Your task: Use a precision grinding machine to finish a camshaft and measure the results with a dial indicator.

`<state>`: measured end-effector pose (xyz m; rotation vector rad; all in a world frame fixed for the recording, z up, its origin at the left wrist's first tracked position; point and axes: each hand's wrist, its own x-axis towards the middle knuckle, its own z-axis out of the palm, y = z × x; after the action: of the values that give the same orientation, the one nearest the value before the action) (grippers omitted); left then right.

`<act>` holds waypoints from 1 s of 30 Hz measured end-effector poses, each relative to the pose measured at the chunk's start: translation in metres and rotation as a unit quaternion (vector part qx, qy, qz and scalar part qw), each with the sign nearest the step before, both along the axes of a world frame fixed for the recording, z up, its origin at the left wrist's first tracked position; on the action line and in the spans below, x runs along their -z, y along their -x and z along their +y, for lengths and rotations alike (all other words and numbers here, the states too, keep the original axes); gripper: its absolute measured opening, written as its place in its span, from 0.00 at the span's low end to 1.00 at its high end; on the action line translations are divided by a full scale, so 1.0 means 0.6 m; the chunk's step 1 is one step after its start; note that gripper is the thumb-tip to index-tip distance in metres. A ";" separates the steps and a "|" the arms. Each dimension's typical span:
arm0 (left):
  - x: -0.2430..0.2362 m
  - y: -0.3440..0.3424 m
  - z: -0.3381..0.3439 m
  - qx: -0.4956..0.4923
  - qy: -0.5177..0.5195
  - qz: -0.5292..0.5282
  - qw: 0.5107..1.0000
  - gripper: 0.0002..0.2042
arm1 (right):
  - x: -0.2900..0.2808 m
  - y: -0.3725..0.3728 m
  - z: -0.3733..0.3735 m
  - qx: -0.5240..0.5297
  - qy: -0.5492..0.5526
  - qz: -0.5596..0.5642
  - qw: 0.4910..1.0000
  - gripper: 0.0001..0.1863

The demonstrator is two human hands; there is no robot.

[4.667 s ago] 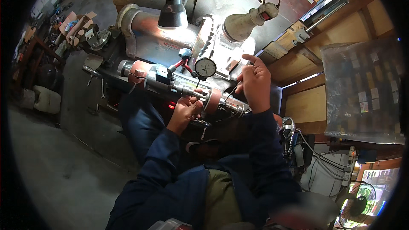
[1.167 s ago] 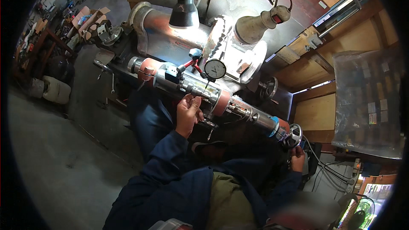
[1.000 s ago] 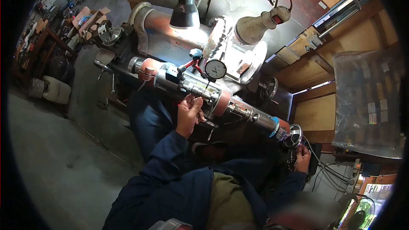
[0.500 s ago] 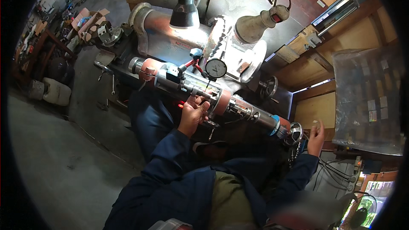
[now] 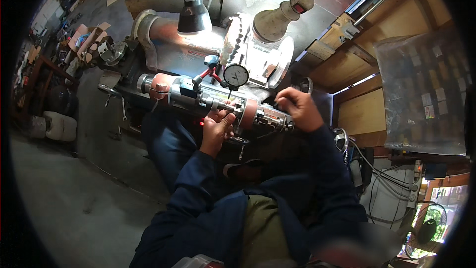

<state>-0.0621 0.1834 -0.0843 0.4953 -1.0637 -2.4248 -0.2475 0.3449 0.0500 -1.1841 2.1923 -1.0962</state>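
My left hand (image 5: 216, 130) is closed around the slim metal shaft (image 5: 227, 107) in the middle of a long bench fixture, its thumb in front and its fingertips partly hidden. Right above it, a round dial indicator (image 5: 236, 75) hangs from a red jointed arm (image 5: 210, 73) on a black base (image 5: 188, 86), its stem pointing down at the shaft. To the right of that hand is a reddish collar (image 5: 249, 113). My right hand (image 5: 300, 110) is raised over the fixture's right end, near a shiny metal fitting (image 5: 273, 121), with its fingers curled; what they hold, if anything, is hidden.
A lit black lamp (image 5: 194, 15) and a second, beige lamp (image 5: 271, 22) stand behind the fixture. Hand cranks (image 5: 240, 140) stick out below it. A handwheel (image 5: 340, 139) is beside my right forearm. Wrenches (image 5: 124, 109) are at the left, cables (image 5: 382, 176) at the right.
My right hand has moved left and up from beside the handwheel to over the fixture, its fingers now curled. My left hand stays on the shaft. The whole view has shifted slightly.
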 end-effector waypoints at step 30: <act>-0.022 -0.002 -0.003 0.005 -0.035 -0.008 0.999 0.16 | 0.015 0.013 -0.048 -0.129 -0.027 0.150 0.980 0.05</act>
<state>-0.0607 0.1817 -0.0709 0.5345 -0.9939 -2.4770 -0.2556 0.3161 0.0411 -1.6458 2.1827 -0.7880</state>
